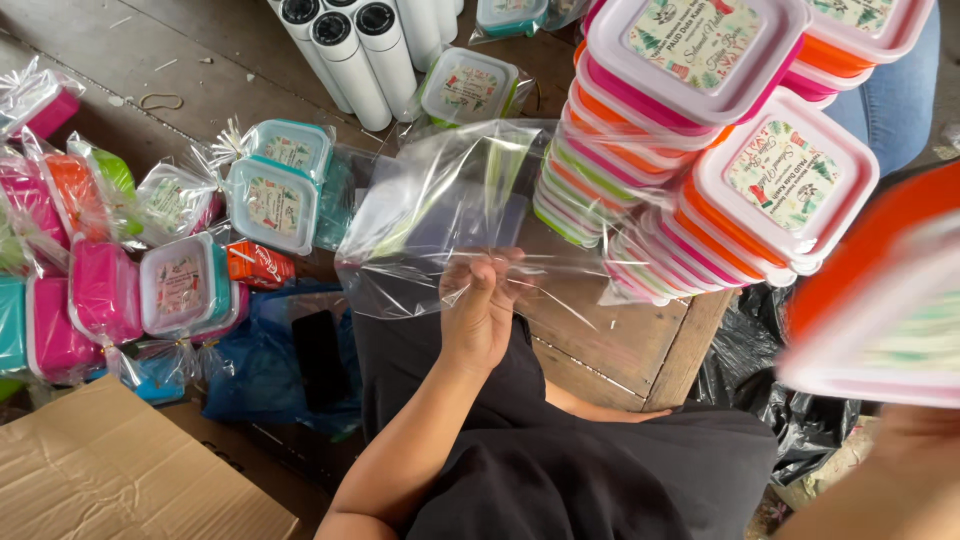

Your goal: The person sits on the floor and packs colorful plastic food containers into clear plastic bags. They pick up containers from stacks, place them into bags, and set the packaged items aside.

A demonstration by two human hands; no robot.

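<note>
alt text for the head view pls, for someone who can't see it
Seen from above, a person's left hand pinches a clear plastic bag over their lap, while the right hand lifts an orange lunch box at the right edge. Stacked lunch boxes and wrapped boxes lie around.

Clear, colourless plastic bag point(440, 215); stacked lunch boxes point(700, 130) with pink, orange and green bodies, white-pink lids and floral green-red labels. Wrapped boxes point(275, 190): teal; others point(100, 290): magenta. White tubes point(350, 60) with black caps; brown cardboard point(110, 475)
</note>
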